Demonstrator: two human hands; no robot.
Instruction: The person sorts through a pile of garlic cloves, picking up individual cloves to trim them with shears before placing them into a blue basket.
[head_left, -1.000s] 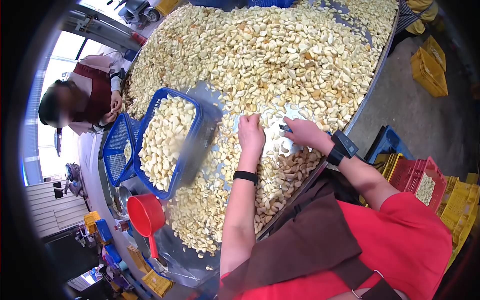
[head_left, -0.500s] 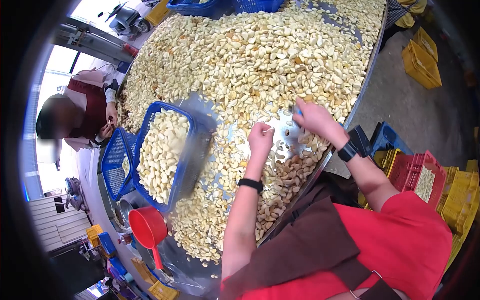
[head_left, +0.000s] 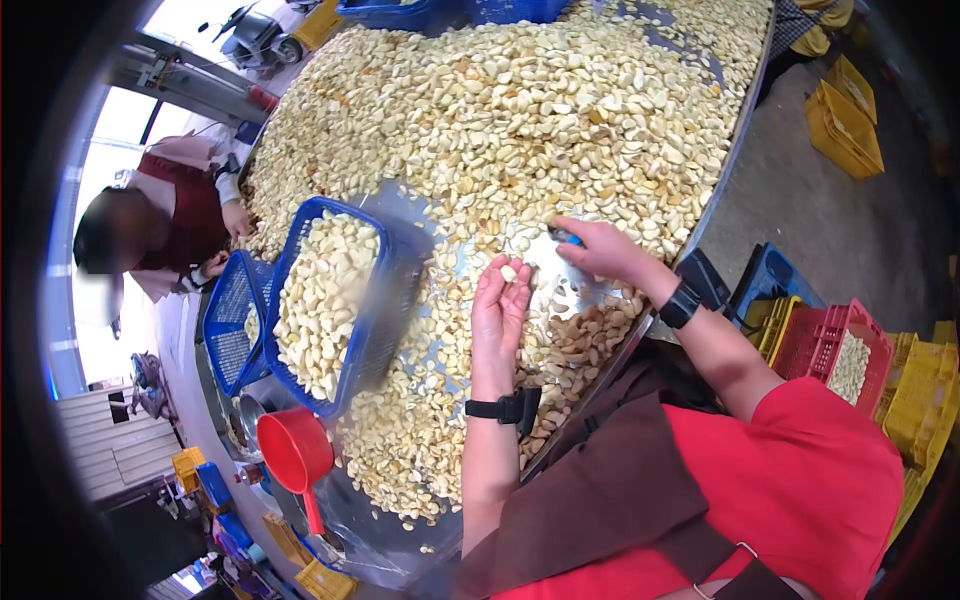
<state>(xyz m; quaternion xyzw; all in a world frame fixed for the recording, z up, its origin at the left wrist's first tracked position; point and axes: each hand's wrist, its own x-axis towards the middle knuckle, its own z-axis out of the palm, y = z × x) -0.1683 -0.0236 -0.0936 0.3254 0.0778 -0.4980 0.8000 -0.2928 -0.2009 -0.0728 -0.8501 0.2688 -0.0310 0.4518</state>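
My left hand (head_left: 501,312) is turned palm up above the table, its fingers curled round a pale clove-like piece (head_left: 510,273). Just to the right, my right hand (head_left: 603,252) grips a small blue-handled tool (head_left: 569,239); its working end is too small and blurred to make out. Beneath both hands shows a bare patch of the metal table (head_left: 565,272). Brownish pieces (head_left: 575,350) lie along the near edge. A large heap of pale curved pieces (head_left: 540,120) spreads beyond my hands.
Left of my hands, a blue basket (head_left: 345,375) of larger whitish pieces leans near another blue basket (head_left: 228,325). A red dipper (head_left: 296,450) stands near the table edge. Across the table, a co-worker's hand (head_left: 236,218) is at the heap. Crates (head_left: 820,345) stand to my right.
My left hand has shifted left and rolled palm up, showing the pale piece. My right hand has moved left and slightly down with the blue-handled tool. The co-worker's hands have moved apart.
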